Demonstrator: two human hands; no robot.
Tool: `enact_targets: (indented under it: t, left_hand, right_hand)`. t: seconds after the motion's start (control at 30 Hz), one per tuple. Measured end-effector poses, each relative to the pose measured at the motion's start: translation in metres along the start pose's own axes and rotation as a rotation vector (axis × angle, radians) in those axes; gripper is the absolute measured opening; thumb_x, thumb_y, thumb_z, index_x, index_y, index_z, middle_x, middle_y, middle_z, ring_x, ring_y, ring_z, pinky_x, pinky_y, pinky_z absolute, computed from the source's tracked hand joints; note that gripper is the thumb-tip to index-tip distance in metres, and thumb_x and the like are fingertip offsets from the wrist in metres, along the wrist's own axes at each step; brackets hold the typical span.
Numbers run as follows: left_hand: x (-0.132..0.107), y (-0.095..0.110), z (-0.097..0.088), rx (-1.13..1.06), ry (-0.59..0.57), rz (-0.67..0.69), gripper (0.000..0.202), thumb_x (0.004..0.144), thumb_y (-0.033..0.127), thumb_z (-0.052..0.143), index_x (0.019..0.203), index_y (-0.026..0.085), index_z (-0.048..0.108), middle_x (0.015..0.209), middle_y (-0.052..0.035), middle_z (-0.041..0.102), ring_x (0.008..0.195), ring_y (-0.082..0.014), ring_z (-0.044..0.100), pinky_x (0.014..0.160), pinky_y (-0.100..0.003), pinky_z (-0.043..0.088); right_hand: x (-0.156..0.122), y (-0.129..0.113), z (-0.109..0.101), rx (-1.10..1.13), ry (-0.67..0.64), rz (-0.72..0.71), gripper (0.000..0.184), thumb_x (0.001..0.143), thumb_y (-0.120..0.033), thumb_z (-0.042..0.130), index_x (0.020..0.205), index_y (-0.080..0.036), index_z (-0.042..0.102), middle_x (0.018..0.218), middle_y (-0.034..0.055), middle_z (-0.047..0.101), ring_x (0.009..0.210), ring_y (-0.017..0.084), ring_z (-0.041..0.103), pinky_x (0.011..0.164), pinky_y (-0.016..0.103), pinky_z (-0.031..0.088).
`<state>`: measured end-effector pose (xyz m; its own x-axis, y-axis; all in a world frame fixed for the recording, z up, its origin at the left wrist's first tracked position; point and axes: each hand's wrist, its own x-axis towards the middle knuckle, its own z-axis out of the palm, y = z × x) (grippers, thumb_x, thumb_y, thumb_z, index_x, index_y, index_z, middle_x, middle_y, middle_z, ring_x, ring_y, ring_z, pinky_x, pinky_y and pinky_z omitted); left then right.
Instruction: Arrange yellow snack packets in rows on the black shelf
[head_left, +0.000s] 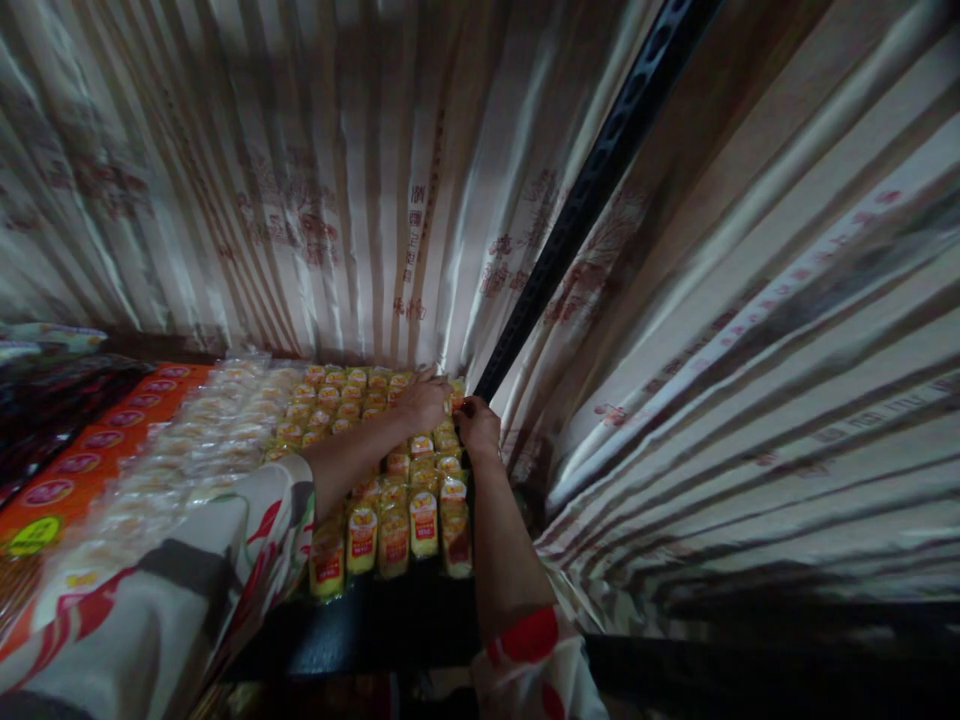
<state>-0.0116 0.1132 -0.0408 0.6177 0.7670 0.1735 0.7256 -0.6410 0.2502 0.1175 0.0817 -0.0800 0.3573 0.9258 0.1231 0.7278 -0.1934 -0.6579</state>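
Rows of small yellow wrapped snack packs [424, 522] with red and white labels stand close together on a dark shelf [375, 625]. My left hand [424, 402] reaches over them and rests on the packs at the back, its fingers stretched toward the curtain. Beside the far right corner of the rows is my right hand [480, 428], its fingers bent together at the edge of the last packs. Whatever lies between those fingers is too dark and small to make out.
Left of the yellow packs lie clear-wrapped pale packs [202, 430], then an orange printed strip [97, 440] and dark packages [52, 410]. A black perforated metal post [585, 190] rises at the shelf's back right corner. Pale printed curtains [337, 180] hang behind and to the right.
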Motion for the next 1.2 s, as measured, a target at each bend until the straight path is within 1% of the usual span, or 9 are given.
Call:
enact_targets:
  t: [0.2, 0.37, 0.5, 0.63, 0.77, 0.87, 0.97, 1.07, 1.2]
  left_hand:
    - [-0.003, -0.001, 0.003, -0.030, 0.086, 0.023, 0.036, 0.069, 0.007, 0.051, 0.103, 0.013, 0.064, 0.116, -0.0100, 0.060, 0.114, -0.0207, 0.046, 0.105, -0.036, 0.030]
    - [-0.005, 0.005, 0.002, -0.040, 0.102, -0.036, 0.038, 0.069, 0.008, 0.052, 0.106, 0.010, 0.063, 0.115, -0.0124, 0.059, 0.114, -0.0214, 0.045, 0.103, -0.033, 0.034]
    - [-0.008, 0.012, -0.007, -0.064, 0.134, -0.031, 0.040, 0.070, 0.009, 0.052, 0.109, 0.011, 0.061, 0.117, -0.0127, 0.058, 0.116, -0.0215, 0.045, 0.105, -0.037, 0.032]
    - [-0.020, 0.025, -0.021, -0.108, 0.119, -0.073, 0.031, 0.072, 0.008, 0.050, 0.099, 0.013, 0.065, 0.110, -0.0109, 0.062, 0.111, -0.0204, 0.050, 0.102, -0.033, 0.036]
    - [-0.043, 0.044, -0.030, -0.170, 0.074, -0.126, 0.033, 0.075, 0.007, 0.045, 0.100, 0.014, 0.064, 0.105, -0.0089, 0.065, 0.105, -0.0178, 0.056, 0.094, -0.026, 0.041]
    - [-0.064, 0.060, -0.032, -0.219, -0.006, -0.169, 0.037, 0.075, 0.006, 0.044, 0.106, 0.016, 0.062, 0.105, -0.0086, 0.066, 0.102, -0.0185, 0.059, 0.089, -0.027, 0.045]
    - [-0.088, 0.075, -0.033, -0.260, -0.049, -0.162, 0.038, 0.076, 0.005, 0.043, 0.106, 0.018, 0.062, 0.106, -0.0077, 0.066, 0.102, -0.0185, 0.059, 0.089, -0.028, 0.045]
    - [-0.118, 0.090, -0.032, -0.319, -0.025, -0.108, 0.035, 0.077, 0.006, 0.043, 0.103, 0.019, 0.062, 0.106, -0.0064, 0.065, 0.100, -0.0175, 0.059, 0.089, -0.027, 0.045]
    - [-0.161, 0.109, -0.028, -0.366, 0.034, -0.033, 0.033, 0.074, 0.004, 0.045, 0.099, 0.017, 0.062, 0.105, -0.0064, 0.064, 0.101, -0.0177, 0.057, 0.090, -0.028, 0.045]
  right_hand:
    - [-0.001, -0.003, -0.002, -0.062, -0.016, 0.007, 0.019, 0.076, -0.019, 0.059, 0.095, -0.020, 0.062, 0.091, 0.0016, 0.069, 0.085, 0.012, 0.063, 0.077, 0.020, 0.044]
    - [-0.002, -0.003, -0.004, -0.053, -0.015, 0.023, 0.018, 0.076, -0.020, 0.060, 0.094, -0.020, 0.064, 0.090, 0.0026, 0.069, 0.085, 0.012, 0.063, 0.074, 0.019, 0.045]
    - [-0.006, -0.004, -0.007, -0.047, 0.018, 0.034, 0.022, 0.076, -0.022, 0.059, 0.098, -0.019, 0.064, 0.094, 0.0040, 0.070, 0.087, 0.013, 0.063, 0.075, 0.020, 0.045]
    - [-0.017, -0.008, -0.015, -0.046, 0.056, 0.042, 0.024, 0.077, -0.025, 0.057, 0.099, -0.019, 0.065, 0.095, 0.0049, 0.070, 0.089, 0.015, 0.064, 0.076, 0.023, 0.046]
    - [-0.037, -0.014, -0.026, -0.062, 0.072, 0.027, 0.026, 0.079, -0.025, 0.054, 0.102, -0.019, 0.064, 0.099, 0.0048, 0.069, 0.093, 0.016, 0.064, 0.080, 0.024, 0.046]
    - [-0.060, -0.017, -0.037, -0.069, 0.088, 0.009, 0.027, 0.079, -0.022, 0.052, 0.103, -0.018, 0.064, 0.103, 0.0062, 0.069, 0.095, 0.016, 0.063, 0.082, 0.024, 0.045]
    - [-0.089, -0.018, -0.047, -0.069, 0.083, -0.014, 0.029, 0.081, -0.022, 0.050, 0.105, -0.015, 0.064, 0.103, 0.0079, 0.069, 0.096, 0.018, 0.063, 0.083, 0.025, 0.045]
    - [-0.121, -0.020, -0.054, -0.080, 0.079, 0.000, 0.032, 0.081, -0.022, 0.048, 0.108, -0.015, 0.063, 0.106, 0.0096, 0.068, 0.097, 0.019, 0.063, 0.085, 0.028, 0.044]
    - [-0.165, -0.020, -0.058, -0.055, 0.129, -0.022, 0.033, 0.078, -0.020, 0.047, 0.106, -0.012, 0.064, 0.106, 0.0117, 0.067, 0.098, 0.021, 0.061, 0.089, 0.029, 0.043]
